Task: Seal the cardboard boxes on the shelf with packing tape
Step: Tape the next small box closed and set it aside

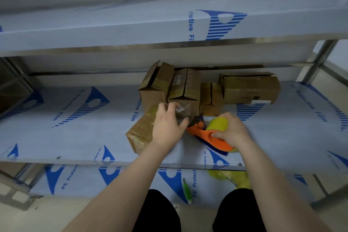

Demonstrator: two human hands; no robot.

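Brown cardboard, centre of frame: your boxes are clustered on the middle shelf (75,137), which is covered in pale protective film (98,103) with blue print. Nearest you, just left of centre, lies the low box (140,137), its top glossy with tape. Your left hand (167,126) rests on it palm down, fingers spread and nearly straight, fingertips reaching the labelled front of the taped box (185,90) behind, thumb pointing right. Left of that one stands the tall box (154,90) with its top flaps up. To the right sit a small box (211,93) and then a long box (250,88) on its side. Your right hand (231,130), right of centre, is wrapped round the handle of the orange tape dispenser (205,134), thumb across the front; the yellow-green tape roll (217,124) shows above your fingers. The dispenser's nose points left and sits just beside your left thumb, at the low box's right end; whether it touches the box, you cannot tell. On the lower shelf (131,181), bottom of frame, lie a green-handled tool (187,190) and some crumpled yellow plastic (239,179).
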